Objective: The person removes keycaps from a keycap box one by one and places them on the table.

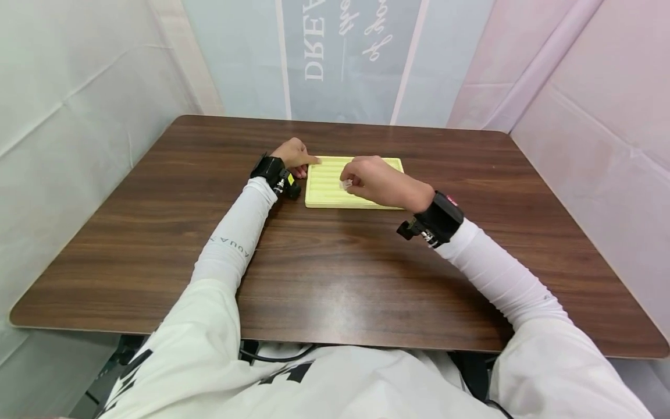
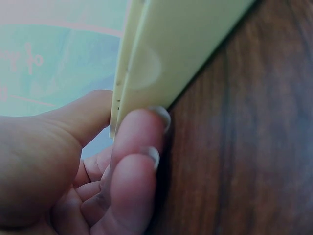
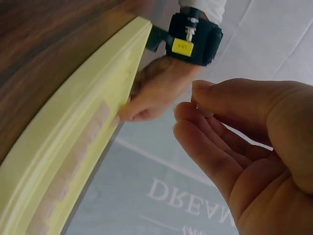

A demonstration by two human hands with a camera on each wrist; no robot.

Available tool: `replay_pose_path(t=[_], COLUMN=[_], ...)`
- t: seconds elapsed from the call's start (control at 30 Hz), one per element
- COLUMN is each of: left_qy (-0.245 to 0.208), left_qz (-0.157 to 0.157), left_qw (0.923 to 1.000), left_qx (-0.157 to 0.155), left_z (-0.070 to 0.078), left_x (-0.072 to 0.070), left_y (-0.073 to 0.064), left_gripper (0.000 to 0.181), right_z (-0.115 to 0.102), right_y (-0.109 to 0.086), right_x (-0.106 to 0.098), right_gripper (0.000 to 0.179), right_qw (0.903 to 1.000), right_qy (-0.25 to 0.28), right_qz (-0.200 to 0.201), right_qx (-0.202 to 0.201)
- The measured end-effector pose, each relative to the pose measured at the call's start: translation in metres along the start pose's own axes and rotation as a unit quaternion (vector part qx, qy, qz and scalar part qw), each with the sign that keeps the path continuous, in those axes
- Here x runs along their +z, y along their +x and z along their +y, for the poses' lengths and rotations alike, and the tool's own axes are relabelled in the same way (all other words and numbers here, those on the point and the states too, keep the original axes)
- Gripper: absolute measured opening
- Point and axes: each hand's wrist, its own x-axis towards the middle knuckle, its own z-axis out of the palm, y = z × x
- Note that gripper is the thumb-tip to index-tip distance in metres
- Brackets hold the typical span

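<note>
A pale yellow ridged tray (image 1: 331, 198) lies flat on the brown table. My left hand (image 1: 293, 155) grips its far left corner, thumb on top of the rim; in the left wrist view the fingertips (image 2: 137, 132) press against the tray's side wall. Over the middle of the tray, my right hand (image 1: 384, 179) pinches a small, clear, whitish piece (image 1: 346, 184) between thumb and fingertips. The fingers mostly hide that piece in the right wrist view. Along one groove of the tray there runs a row of translucent pieces (image 3: 73, 164).
The wooden table (image 1: 314, 279) has rounded corners, and its near edge is close to the person's body. White sheets (image 1: 591, 116) hang at both sides, with a printed grey-blue curtain (image 1: 356, 87) behind. Both wrists carry black camera straps (image 1: 442, 218).
</note>
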Motion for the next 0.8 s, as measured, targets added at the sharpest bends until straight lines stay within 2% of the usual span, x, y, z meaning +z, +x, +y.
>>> replay_pose_path(t=[0.2,0.5,0.8], left_qy=[0.003,-0.008,-0.01], left_qz=[-0.001,0.003,0.007], left_qw=[1.0,0.9999,0.9996], left_qx=[-0.005,0.011,0.025], left_z=[0.0,0.003,0.001], left_x=[0.0,0.0,0.001], left_y=[0.0,-0.001,-0.007], left_gripper=[0.033,0.033,0.031], right_z=[-0.011,-0.025,-0.031], right_y=[0.02,0.039,0.047], right_x=[0.011,0.027,0.044], right_gripper=[0.011,0.008,0.014], right_qw=[0.9998,0.9994,0.9983], right_qy=[0.004,-0.006,0.032], right_qz=[-0.018,-0.021,-0.049], right_qx=[-0.011,-0.028,0.001])
